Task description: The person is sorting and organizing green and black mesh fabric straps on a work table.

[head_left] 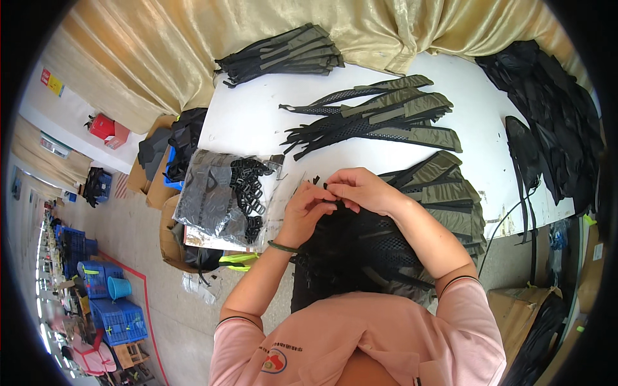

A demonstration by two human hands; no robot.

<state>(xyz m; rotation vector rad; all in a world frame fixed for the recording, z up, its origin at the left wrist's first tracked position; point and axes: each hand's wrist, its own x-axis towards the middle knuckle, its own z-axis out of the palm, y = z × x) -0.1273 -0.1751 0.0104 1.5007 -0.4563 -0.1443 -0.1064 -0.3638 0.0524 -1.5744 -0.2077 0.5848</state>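
Observation:
My left hand and my right hand meet over the table's front edge, fingertips pinched together. Between them is the small end of a black strap, mostly covered by the fingers. Below the hands, a bundle of black mesh straps lies against my body. To the right, a stack of olive and black shoulder straps fans across the table. Left of my hands, a clear plastic bag lies beside a spilled heap of black plastic buckles.
Farther back on the white table lie more olive straps and a dark strap bundle. Black bags are piled at the right. Cardboard boxes stand left of the table, and blue crates stand farther left.

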